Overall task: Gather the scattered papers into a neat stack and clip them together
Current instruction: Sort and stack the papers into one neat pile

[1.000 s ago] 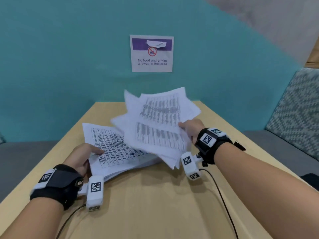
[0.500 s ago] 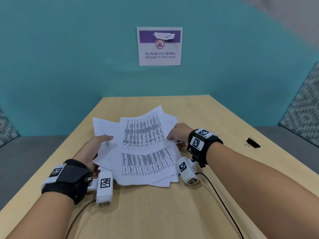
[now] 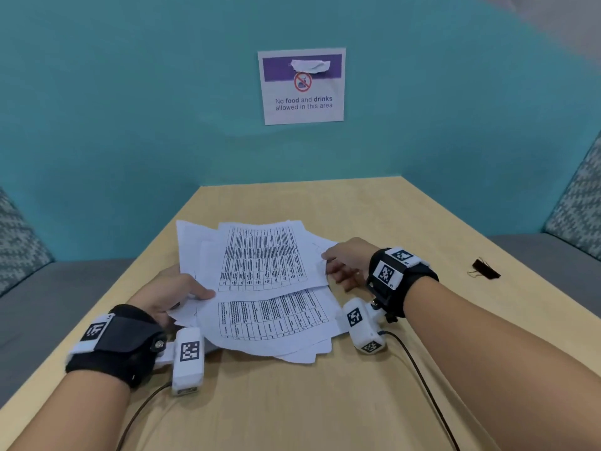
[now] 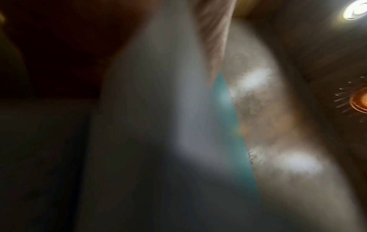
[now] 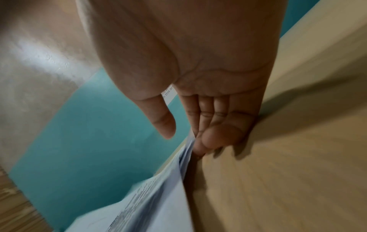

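Observation:
Several printed sheets lie as a loose, fanned pile of papers [image 3: 266, 288] on the middle of the wooden table [image 3: 292, 411]. My left hand [image 3: 182, 294] grips the pile's left edge, thumb on top and fingers hidden beneath. My right hand [image 3: 335, 265] is at the pile's right edge. In the right wrist view its straight fingers [image 5: 214, 135] touch the edge of the papers [image 5: 155, 204] and the thumb [image 5: 163, 122] stands apart above them. A black binder clip [image 3: 486, 269] lies alone on the table to the right. The left wrist view is dark and blurred.
Teal walls close in the table's far end, with a sign [image 3: 302, 86] on the back one. Grey benches run along the left [image 3: 48, 288] and right [image 3: 536, 252]. A thin cable [image 3: 422, 379] trails from my right wrist across the near table.
The sheets my right hand held up have come down onto the pile. Both hands now sit at the pile's sides, and the sheets have drawn closer together.

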{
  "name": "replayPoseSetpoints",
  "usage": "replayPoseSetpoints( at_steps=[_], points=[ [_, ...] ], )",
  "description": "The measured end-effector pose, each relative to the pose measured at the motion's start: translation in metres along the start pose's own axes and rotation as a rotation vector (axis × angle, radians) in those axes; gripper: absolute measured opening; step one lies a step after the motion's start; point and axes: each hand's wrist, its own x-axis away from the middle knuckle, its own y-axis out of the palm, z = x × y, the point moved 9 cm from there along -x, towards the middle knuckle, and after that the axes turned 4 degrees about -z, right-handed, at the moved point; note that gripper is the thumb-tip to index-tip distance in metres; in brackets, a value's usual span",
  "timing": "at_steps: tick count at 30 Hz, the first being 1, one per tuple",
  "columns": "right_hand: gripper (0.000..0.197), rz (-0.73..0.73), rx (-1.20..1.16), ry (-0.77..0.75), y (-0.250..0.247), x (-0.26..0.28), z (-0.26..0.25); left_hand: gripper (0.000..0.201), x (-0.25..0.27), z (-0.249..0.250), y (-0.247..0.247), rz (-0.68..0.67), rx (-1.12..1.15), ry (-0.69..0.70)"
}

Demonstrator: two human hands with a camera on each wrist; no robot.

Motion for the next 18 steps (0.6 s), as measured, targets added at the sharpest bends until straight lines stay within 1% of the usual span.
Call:
replayPoseSetpoints(
  at_steps=[2, 3, 5, 7, 11, 12, 13, 14, 15, 16, 18],
  points=[
    [0.014, -0.034, -0.039, -0.010, 0.000, -0.001, 0.002, 0.048, 0.002, 0.008, -0.002, -0.001, -0.007, 0.066],
    [0.017, -0.043, -0.050, -0.025, -0.001, -0.001, 0.002, 0.053, 0.003, 0.012, -0.005, 0.013, 0.009, 0.103],
    [0.035, -0.062, -0.063, -0.064, -0.005, 0.000, 0.002, 0.061, 0.006, 0.021, -0.007, 0.046, 0.067, 0.183],
    [0.055, -0.112, -0.063, -0.119, -0.005, 0.001, -0.001, 0.060, 0.013, 0.031, -0.004, 0.077, 0.121, 0.247],
    [0.071, -0.234, -0.082, -0.171, 0.000, -0.002, -0.002, 0.057, 0.026, 0.048, 0.010, 0.130, 0.171, 0.353],
    [0.071, -0.276, -0.115, -0.188, 0.002, -0.002, -0.002, 0.056, 0.028, 0.052, 0.013, 0.138, 0.167, 0.377],
    [0.061, -0.306, -0.165, -0.221, 0.004, -0.002, -0.004, 0.054, 0.031, 0.056, 0.016, 0.149, 0.162, 0.399],
    [0.048, -0.312, -0.199, -0.266, 0.003, 0.002, -0.010, 0.053, 0.033, 0.060, 0.018, 0.159, 0.155, 0.417],
    [0.036, -0.304, -0.209, -0.321, -0.001, 0.004, -0.018, 0.052, 0.035, 0.065, 0.020, 0.171, 0.149, 0.433],
    [0.029, -0.271, -0.204, -0.377, -0.008, 0.011, -0.027, 0.052, 0.037, 0.069, 0.023, 0.184, 0.144, 0.449],
    [0.027, -0.186, -0.209, -0.499, -0.024, 0.021, -0.047, 0.049, 0.038, 0.083, 0.026, 0.212, 0.129, 0.497]
  ],
)
